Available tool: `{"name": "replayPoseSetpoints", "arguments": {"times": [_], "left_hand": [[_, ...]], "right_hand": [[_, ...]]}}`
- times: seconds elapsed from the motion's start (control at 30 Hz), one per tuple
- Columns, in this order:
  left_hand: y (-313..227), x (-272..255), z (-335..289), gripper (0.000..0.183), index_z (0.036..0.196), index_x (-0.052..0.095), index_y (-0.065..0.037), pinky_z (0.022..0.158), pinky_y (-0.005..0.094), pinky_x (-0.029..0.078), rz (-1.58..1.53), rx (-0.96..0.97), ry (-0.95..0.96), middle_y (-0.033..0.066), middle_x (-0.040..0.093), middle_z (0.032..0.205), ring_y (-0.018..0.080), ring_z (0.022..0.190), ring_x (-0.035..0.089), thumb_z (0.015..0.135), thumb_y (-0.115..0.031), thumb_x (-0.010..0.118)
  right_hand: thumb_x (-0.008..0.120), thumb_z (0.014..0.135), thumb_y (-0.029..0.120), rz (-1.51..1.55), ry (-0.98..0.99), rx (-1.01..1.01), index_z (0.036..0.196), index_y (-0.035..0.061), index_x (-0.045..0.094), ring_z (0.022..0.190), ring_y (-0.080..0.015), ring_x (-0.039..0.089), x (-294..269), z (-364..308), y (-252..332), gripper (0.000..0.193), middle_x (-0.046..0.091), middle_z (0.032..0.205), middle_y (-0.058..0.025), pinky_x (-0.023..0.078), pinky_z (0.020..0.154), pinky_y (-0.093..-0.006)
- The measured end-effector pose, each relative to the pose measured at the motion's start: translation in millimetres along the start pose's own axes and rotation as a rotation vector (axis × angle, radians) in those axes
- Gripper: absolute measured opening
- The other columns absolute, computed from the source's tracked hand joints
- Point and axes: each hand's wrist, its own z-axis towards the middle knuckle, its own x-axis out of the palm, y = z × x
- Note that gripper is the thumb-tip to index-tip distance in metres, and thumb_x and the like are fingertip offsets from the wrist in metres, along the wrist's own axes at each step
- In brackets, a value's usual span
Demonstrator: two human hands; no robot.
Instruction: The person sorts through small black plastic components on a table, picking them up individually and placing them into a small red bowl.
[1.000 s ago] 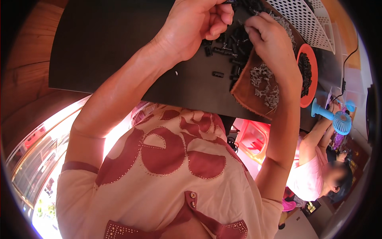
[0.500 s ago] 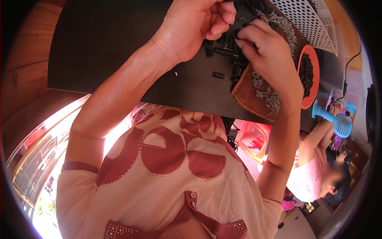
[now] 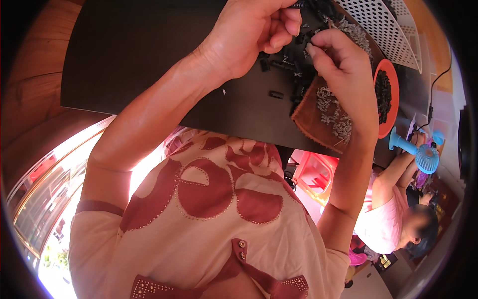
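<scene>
At the top of the head view, my left hand (image 3: 256,35) is closed, its thumb and forefinger partly cut off by the picture's edge. A small black part (image 3: 298,5) shows at those fingertips. My right hand (image 3: 346,62) is closed in a pinch just to the right and slightly lower, over the pile; what it grips, if anything, is too small to make out. Several small black parts (image 3: 284,64) lie under and between the hands. One black part (image 3: 276,94) lies apart, nearer to me. Small metal springs (image 3: 336,117) are spread on a brown cloth (image 3: 313,119) beneath my right wrist.
An orange-red bowl (image 3: 394,94) of black pieces stands right of my right forearm. Behind it is a white perforated basket (image 3: 381,25). A small blue fan (image 3: 426,158) sits beyond the dark table's (image 3: 134,55) right edge, near a seated person in pink (image 3: 386,219).
Both hands have shifted a little to the right. My right fingertips have drawn away from the black parts on the left of the pile.
</scene>
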Motion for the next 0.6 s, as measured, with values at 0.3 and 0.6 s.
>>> {"name": "replayPoseSetpoints", "arguments": {"times": [0.3,0.6], "left_hand": [[7.2,-1.3,3.9,0.023,0.085,0.057,-0.006,0.046,0.0235,0.032,0.033,-0.035,0.046,0.0050,0.059,0.073,0.0108,0.051,0.046,0.100,-0.023,0.053],[12.5,2.2,4.6,0.018,0.091,0.058,-0.006,0.047,0.0198,0.034,0.039,-0.063,0.060,0.0038,0.062,0.076,0.0089,0.056,0.052,0.100,-0.021,0.054]], "right_hand": [[0.065,0.088,0.002,0.362,-0.008,0.089,0.088,0.0013,0.060,0.062,0.0007,0.043,-8.5,4.0,6.4,0.005,0.050,0.069,0.0070,0.035,0.053,-0.0182],[0.067,0.088,0.001,0.342,-0.108,0.040,0.099,-0.0004,0.065,0.066,-0.0014,0.049,-10.5,-2.2,15.8,0.012,0.057,0.075,0.0044,0.040,0.057,-0.0180]]}}
